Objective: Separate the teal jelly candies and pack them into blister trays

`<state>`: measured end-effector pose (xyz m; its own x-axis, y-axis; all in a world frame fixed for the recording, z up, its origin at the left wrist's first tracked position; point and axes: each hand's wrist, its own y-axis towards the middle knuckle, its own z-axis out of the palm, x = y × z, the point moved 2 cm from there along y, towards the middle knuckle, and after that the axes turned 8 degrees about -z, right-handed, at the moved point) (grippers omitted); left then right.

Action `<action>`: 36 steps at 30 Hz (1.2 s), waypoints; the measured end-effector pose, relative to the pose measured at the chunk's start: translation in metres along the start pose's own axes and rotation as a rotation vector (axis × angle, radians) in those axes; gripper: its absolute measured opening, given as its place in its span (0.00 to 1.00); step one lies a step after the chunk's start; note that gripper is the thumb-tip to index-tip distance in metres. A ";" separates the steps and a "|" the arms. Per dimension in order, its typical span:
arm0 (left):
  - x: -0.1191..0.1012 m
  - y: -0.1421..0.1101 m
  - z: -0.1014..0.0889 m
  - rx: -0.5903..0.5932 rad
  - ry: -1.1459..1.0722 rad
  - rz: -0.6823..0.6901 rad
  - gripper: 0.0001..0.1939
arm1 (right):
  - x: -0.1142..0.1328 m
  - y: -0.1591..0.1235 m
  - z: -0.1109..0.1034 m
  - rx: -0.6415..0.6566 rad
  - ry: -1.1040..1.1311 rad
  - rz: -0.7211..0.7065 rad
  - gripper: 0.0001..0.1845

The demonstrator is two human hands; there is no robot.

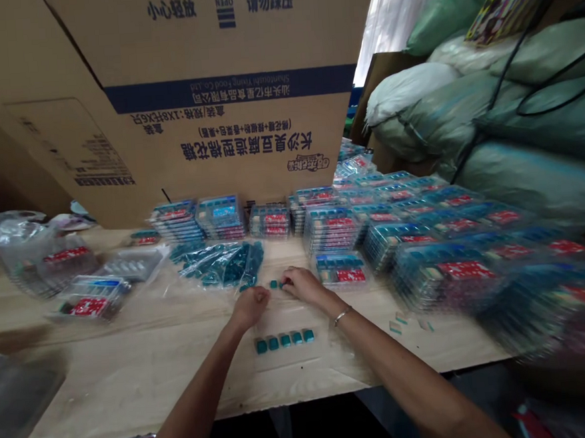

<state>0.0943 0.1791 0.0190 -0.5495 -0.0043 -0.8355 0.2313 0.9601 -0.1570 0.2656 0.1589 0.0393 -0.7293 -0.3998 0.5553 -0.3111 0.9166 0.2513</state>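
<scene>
My left hand (251, 307) and my right hand (302, 285) rest close together on a pale wooden table (133, 377), fingers curled. Just past my right fingertips lie a few small teal square pieces (277, 284). Whether either hand grips one is hidden. Below my hands, a neat row of several matching teal pieces (284, 341) sits on the wood. A clear plastic bag of teal pieces (220, 265) lies beyond my left hand. A clear tray with a red label (341, 270) stands just beyond my right hand.
Many stacks of clear trays with red labels (425, 250) cover the table's right side, blurred nearest me. Bagged trays (49, 259) lie at the left. A large printed cardboard box (225, 117) rises behind the table, with bulging sacks (533, 162) at the right.
</scene>
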 end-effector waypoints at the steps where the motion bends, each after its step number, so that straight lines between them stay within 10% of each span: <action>1: 0.002 0.001 0.000 0.000 0.000 -0.001 0.06 | 0.000 0.001 0.001 0.013 -0.020 -0.004 0.07; 11: -0.002 -0.009 -0.005 -0.054 -0.322 -0.069 0.12 | 0.009 0.000 0.000 0.023 -0.050 -0.067 0.08; 15: -0.016 -0.026 -0.010 -0.066 -0.611 -0.103 0.26 | 0.036 -0.025 0.015 -0.119 0.434 -0.008 0.04; 20: -0.037 -0.053 -0.003 -0.005 -1.127 -0.166 0.19 | 0.065 -0.048 0.035 -0.164 0.998 0.125 0.10; 36: -0.024 -0.102 0.004 0.133 -0.788 -0.104 0.11 | 0.065 -0.082 0.037 -0.255 1.436 0.458 0.16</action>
<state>0.0874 0.0801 0.0530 0.1432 -0.3355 -0.9311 0.3306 0.9030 -0.2745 0.2214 0.0583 0.0257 0.5041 0.0992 0.8579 -0.0112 0.9940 -0.1084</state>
